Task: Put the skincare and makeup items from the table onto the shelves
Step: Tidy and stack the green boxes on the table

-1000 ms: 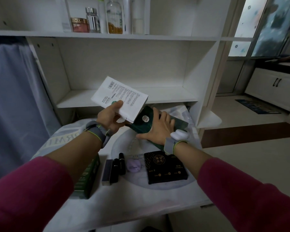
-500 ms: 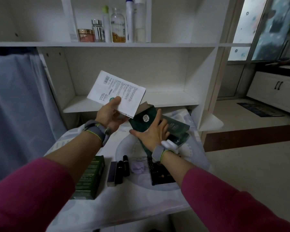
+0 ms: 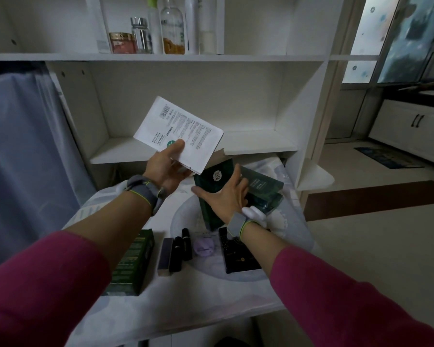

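Observation:
My left hand pinches a white printed sachet, thumb on top, in front of the bare lower shelf. Just to its right, my right hand holds a dark green sachet tilted up off the table. More dark green sachets lie behind that hand. Lying on the table nearer to me are a green box, dark lipstick tubes, a lilac round compact and a black palette.
The upper shelf carries a copper-lidded jar and several bottles. A blue-grey cloth hangs at the left. The shelf unit's side panel stands at the right, with open floor beyond it.
My right hand has lifted the green sachet off the pile and tilted it up. My left hand has kept the white sachet at about the same place.

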`<state>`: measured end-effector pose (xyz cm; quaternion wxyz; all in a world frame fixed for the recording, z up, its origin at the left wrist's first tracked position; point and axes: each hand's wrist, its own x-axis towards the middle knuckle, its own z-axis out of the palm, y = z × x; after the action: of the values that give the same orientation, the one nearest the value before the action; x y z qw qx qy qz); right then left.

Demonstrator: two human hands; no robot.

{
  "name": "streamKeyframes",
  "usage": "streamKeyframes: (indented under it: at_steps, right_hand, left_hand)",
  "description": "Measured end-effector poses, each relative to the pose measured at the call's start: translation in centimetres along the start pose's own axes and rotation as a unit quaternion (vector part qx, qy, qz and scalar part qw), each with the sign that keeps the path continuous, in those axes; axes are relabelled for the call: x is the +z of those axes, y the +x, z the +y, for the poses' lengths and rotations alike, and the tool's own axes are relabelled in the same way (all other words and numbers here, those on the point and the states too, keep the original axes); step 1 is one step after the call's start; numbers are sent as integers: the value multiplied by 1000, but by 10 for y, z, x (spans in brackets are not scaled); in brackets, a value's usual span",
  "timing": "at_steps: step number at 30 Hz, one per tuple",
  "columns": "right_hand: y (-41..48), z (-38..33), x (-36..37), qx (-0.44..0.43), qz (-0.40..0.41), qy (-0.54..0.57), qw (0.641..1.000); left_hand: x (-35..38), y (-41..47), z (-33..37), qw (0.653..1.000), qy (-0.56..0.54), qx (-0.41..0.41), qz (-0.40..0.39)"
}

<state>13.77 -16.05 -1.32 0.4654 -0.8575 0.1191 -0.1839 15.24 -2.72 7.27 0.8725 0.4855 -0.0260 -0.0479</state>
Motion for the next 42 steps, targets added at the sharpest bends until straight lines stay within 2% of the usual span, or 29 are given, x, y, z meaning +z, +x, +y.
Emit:
streamKeyframes:
  at_steps: [4, 8, 13, 17, 22, 27, 35, 38, 42]
  right_hand:
    - [8, -6, -13, 18, -30, 55, 998]
    - [20, -12, -25, 75, -61, 86, 992]
    - [30, -16, -36, 127, -50, 116, 984]
    - [34, -22, -37, 143, -24, 137, 980]
    - [33, -22, -40, 136, 5, 121, 983]
    - [40, -21, -47, 88, 29, 112, 989]
    - [39, -28, -46, 39, 120, 253, 959]
    - [39, -25, -45, 15, 96, 257, 961]
    - [38, -22, -47, 26, 41, 235, 971]
  left_hand:
    - [0, 2, 3, 1000, 1, -2, 4]
    - [1, 1, 1, 1000, -4, -3, 2]
    - [0, 0, 0, 1000, -11, -7, -21]
    - [1, 2, 5, 1000, 4, -1, 11]
    - [3, 1, 2, 1000, 9, 6, 19]
    - [6, -2, 0, 1000, 12, 15, 24]
    - [8, -4, 7, 999, 1, 10, 33]
    - [10, -5, 6, 999, 0, 8, 34]
    - [11, -6, 7, 999, 3, 8, 40]
